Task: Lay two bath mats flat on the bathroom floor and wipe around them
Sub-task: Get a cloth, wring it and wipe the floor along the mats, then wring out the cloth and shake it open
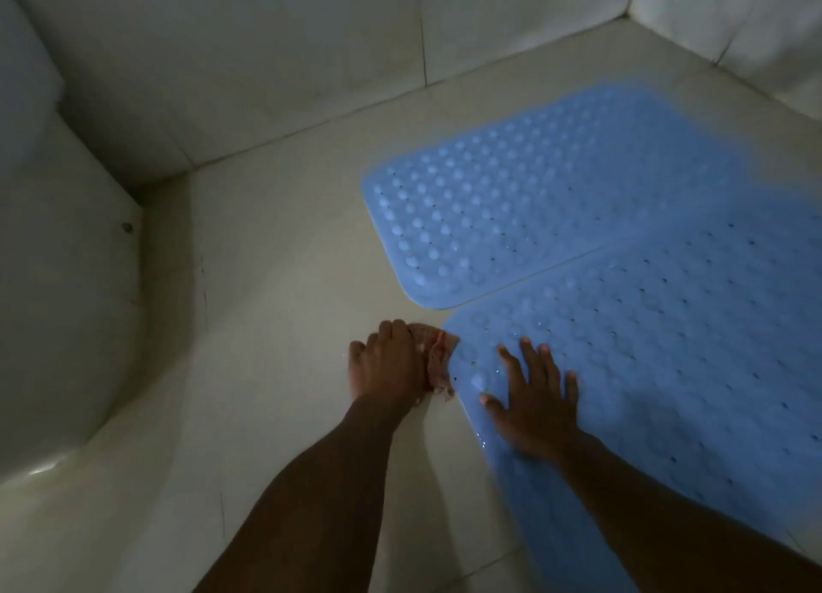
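My left grip (386, 363) is clenched over a crumpled pinkish cloth (438, 361), fingers curled across the top of it and pressing it down onto the floor (276, 290). The rag sits bunched between my knuckles and the rounded corner of the near mat (676, 361), touching the mat's edge. I hold it wadded rather than spread, I judge, so it can be pushed right along the rim where water would collect. My right grip (539, 399) grasps nothing: it lies released, palm down with fingers spread, flat on that same corner of the near mat, close to the cloth. The reason, as I read it, is to pin the rubber so it neither slides nor curls up while the cloth works against its edge. Small bright droplets show on the mat beside my thumb, so the surface looks wet and may be slippery. The near mat is blue, dotted with holes and bumps, and runs off toward the right and lower edges of the view. The far mat (525, 201), the same blue, lies flat beyond it toward the wall (267, 58), its long side meeting the near mat's edge; whether they overlap or merely touch I cannot tell. Both appear laid, so wiping is the step in hand. Bare floor stretches left to a white rounded fixture (66, 281) in the left corner.
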